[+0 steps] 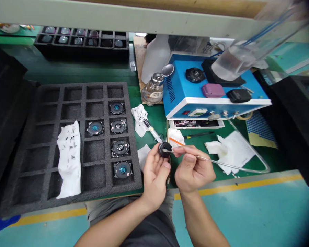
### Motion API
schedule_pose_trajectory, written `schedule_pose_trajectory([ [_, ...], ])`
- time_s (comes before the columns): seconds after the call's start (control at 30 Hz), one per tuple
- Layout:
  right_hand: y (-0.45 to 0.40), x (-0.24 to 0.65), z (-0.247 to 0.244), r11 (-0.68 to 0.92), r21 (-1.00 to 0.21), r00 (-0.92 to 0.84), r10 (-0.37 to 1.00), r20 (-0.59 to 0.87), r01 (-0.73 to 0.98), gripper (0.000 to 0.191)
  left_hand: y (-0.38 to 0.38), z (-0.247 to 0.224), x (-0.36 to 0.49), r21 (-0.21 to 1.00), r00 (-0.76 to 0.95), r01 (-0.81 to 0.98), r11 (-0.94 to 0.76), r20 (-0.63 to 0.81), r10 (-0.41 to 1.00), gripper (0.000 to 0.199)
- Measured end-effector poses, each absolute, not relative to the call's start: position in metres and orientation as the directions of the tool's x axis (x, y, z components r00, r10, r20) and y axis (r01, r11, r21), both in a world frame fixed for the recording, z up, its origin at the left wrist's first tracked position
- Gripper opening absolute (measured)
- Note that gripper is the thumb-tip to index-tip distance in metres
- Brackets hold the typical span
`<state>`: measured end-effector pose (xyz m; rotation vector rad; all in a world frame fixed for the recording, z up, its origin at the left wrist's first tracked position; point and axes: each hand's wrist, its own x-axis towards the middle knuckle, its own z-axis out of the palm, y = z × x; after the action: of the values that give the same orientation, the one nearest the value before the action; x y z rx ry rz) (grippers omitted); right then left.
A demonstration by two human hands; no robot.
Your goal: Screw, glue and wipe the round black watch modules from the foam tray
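My left hand [154, 180] holds a small round black watch case [166, 154] between thumb and fingers, above the front edge of the bench. My right hand [194, 169] pinches a thin suction pen [172, 151], whose tip lies at the face of the watch case. From this hand a transparent tube [229, 166] loops right and back up to the front of a blue machine [179, 101]. Just behind the watch case lies a syringe [154, 133] with a dark end, resting partly on a smudged white cloth [139, 120].
At left, a black foam tray [94, 171] bears several watch cases and a stained white cloth [70, 157]. A glass pump bottle [153, 91] and white bottle [157, 56] stand behind. Crumpled wipes [229, 151] lie right. A second tray [79, 51] sits at back left; a shelf edge [118, 24] crosses above.
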<state>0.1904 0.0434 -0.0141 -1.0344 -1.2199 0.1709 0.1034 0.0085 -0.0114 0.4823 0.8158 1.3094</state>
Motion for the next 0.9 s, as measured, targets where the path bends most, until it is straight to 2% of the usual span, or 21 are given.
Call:
schedule_pose_trajectory([
  [0.9, 0.0428, 0.1865, -0.0131, 0.579, -0.729, 0.449, 0.576, 0.683, 0.366, 0.014, 0.0058, -0.0066, 0.1031, 0.671, 0.081, -0.698, 0.25, -0.273, 0.959, 0.059],
])
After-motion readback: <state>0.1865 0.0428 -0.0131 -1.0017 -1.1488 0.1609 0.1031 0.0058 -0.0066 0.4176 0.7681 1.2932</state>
